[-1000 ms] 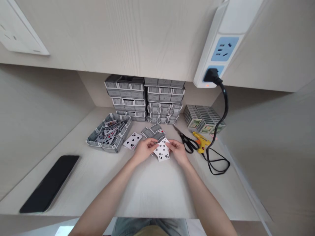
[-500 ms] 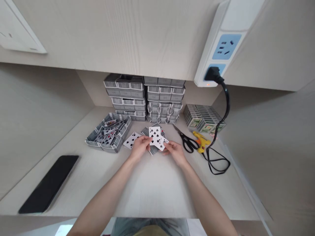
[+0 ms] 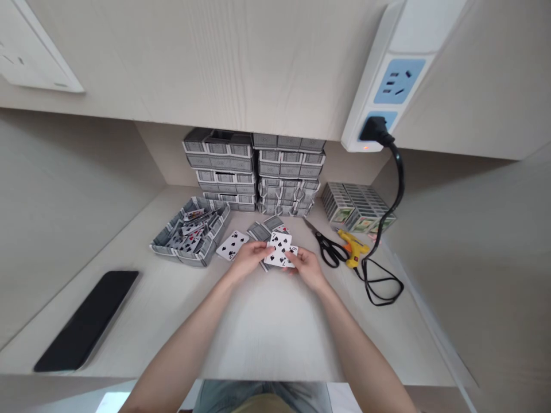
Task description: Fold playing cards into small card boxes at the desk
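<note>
Between my hands are two white playing cards [image 3: 279, 246], a seven of spades overlapping one marked six. My left hand [image 3: 250, 258] pinches the left side of the seven. My right hand [image 3: 306, 267] grips the right side of both cards, its thumb on top. Below and behind them lie grey-backed cards [image 3: 259, 231], partly hidden. A face-up five of spades [image 3: 233, 245] rests on the desk beside my left hand. Further left sits a box made of grey cards [image 3: 198, 261] with loose cards [image 3: 189, 232] inside.
Stacked card boxes [image 3: 258, 172] stand at the back. Black scissors [image 3: 329, 249], a yellow glue gun [image 3: 353, 249] with its cable, and packed card decks [image 3: 355, 206] are on the right. A black phone [image 3: 88, 321] lies front left. A power strip [image 3: 387, 86] hangs above.
The two held cards have turned and come closer into line, overlapping more. They sit slightly further right and lower, and more of the grey-backed cards behind shows.
</note>
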The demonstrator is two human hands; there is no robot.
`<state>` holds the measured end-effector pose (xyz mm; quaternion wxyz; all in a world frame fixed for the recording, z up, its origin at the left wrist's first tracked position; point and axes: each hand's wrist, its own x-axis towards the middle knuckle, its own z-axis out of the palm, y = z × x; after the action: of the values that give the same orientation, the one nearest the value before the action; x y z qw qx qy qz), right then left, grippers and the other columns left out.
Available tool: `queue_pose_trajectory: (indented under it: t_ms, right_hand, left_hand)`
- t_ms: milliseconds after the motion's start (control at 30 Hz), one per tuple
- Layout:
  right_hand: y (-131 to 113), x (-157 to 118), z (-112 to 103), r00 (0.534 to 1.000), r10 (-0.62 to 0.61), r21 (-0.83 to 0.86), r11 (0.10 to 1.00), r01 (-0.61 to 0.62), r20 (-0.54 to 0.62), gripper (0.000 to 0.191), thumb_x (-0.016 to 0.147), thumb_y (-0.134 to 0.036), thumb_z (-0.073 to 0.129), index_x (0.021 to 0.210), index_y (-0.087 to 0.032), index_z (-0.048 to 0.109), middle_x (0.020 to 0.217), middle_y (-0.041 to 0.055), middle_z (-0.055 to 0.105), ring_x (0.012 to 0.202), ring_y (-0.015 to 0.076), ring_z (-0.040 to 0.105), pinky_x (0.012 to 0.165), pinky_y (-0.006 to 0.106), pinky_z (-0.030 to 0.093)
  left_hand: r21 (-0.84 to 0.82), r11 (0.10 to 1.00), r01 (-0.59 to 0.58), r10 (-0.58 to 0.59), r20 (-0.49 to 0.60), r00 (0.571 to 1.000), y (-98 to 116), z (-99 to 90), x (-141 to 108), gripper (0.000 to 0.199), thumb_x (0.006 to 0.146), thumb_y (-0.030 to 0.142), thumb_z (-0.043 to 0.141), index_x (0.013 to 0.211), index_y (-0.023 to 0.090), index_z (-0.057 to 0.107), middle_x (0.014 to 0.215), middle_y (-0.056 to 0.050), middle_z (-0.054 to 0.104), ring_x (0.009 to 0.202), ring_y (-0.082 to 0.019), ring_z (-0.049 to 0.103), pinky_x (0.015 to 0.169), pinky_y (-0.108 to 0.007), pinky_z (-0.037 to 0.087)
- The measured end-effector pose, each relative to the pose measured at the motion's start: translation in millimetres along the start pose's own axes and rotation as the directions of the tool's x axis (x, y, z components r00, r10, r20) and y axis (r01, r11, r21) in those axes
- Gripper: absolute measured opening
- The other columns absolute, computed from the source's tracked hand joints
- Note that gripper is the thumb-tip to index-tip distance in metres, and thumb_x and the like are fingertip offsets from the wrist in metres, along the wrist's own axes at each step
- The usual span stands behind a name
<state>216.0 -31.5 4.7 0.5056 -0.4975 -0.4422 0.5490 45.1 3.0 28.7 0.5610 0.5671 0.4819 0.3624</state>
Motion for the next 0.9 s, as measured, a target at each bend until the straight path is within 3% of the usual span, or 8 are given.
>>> queue_pose_trajectory:
  t_ms: [400,600,733,900]
  right_hand:
    - [2.6,-1.1,1.9,0.999,-0.001,-0.004,1.0,0.001,0.033,0.039,0.065,-0.046,0.064,0.088,-0.015,0.059,0.076,0.0048,0.068,0.063,0.0179,0.062,0.043,0.027,0.052]
    - [8.5,1.9,0.6,0.999,-0.003,0.054,0.999,0.001,0.035,0.038,0.063,-0.046,0.066,0.086,-0.016,0.059,0.074,0.0029,0.068,0.06,0.0166,0.061,0.05,0.028,0.052]
    - [11.1,3.4,-1.1,0.999,-0.013,0.075,0.997,0.01,0.04,0.037,0.062,-0.043,0.068,0.086,-0.017,0.059,0.074,0.0028,0.068,0.061,0.0164,0.062,0.054,0.028,0.05]
    - [11.4,3.8,-2.0,0.999,-0.009,0.089,0.996,0.005,0.052,0.038,0.062,-0.042,0.069,0.087,-0.016,0.059,0.076,0.0042,0.068,0.063,0.0171,0.062,0.056,0.028,0.049]
  left_hand:
    - [-0.039,0.998,0.046,-0.046,-0.01,0.999,-3.2,2.3,1.9,0.03,0.051,0.034,0.073,0.068,0.013,0.062,0.063,0.0,0.063,0.057,-0.012,0.055,0.054,-0.021,0.039]
    - [0.064,0.998,0.008,-0.008,0.004,1.0,-2.5,-0.5,0.6,0.038,0.062,0.05,0.062,0.067,0.012,0.064,0.057,0.001,0.059,0.053,-0.01,0.049,0.051,-0.021,0.033]
    - [0.126,0.992,-0.004,0.004,-0.004,1.0,-4.4,-2.2,1.7,0.039,0.062,0.051,0.061,0.062,0.012,0.064,0.05,0.003,0.053,0.049,-0.009,0.044,0.049,-0.021,0.028]
    - [0.123,0.992,-0.007,0.006,0.008,1.0,-6.1,-2.0,2.7,0.038,0.063,0.049,0.062,0.07,0.012,0.067,0.059,0.001,0.06,0.054,-0.01,0.048,0.053,-0.021,0.032]
